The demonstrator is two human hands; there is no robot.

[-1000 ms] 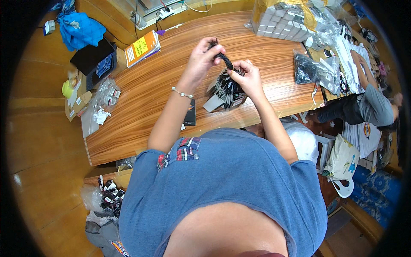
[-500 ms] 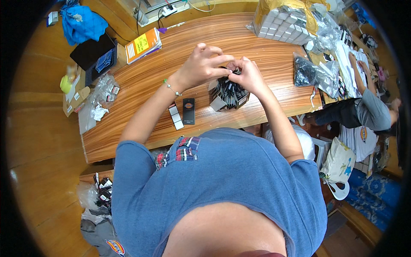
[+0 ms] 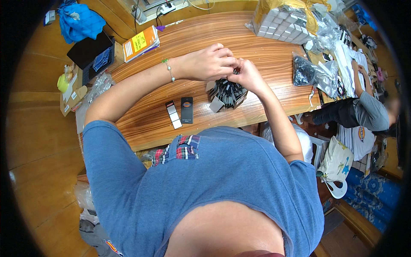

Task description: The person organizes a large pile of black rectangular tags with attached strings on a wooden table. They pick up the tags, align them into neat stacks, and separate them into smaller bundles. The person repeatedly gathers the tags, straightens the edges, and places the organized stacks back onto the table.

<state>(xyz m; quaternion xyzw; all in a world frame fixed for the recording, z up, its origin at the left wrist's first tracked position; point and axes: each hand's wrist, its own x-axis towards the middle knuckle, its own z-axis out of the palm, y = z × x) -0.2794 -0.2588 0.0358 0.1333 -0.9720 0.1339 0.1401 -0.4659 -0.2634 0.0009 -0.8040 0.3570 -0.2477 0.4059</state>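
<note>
A dense bundle of black tags (image 3: 229,93) stands on the wooden table in front of me, with a pale card flap (image 3: 216,105) at its near left side. Over the far edge of the bundle, my left hand (image 3: 209,63) and my right hand (image 3: 248,76) meet with fingertips together. Both hands are closed in a pinch; whatever lies between the fingers is too small and hidden to name. Left of the bundle lie a single black hang tag (image 3: 186,110) and, beside it, a strip of white labels (image 3: 174,115) with a dark end.
The wooden table (image 3: 197,34) carries white boxes (image 3: 280,26) in plastic at the back right and a bag of black items (image 3: 303,70). Notebooks (image 3: 141,43), a dark laptop (image 3: 89,51) and clear plastic (image 3: 99,88) are at the left. Another person (image 3: 366,111) works at the right.
My left elbow has swung outward to the left, and the left hand has turned flatter, its fingers closing in against my right fingertips. My right hand has barely moved.
</note>
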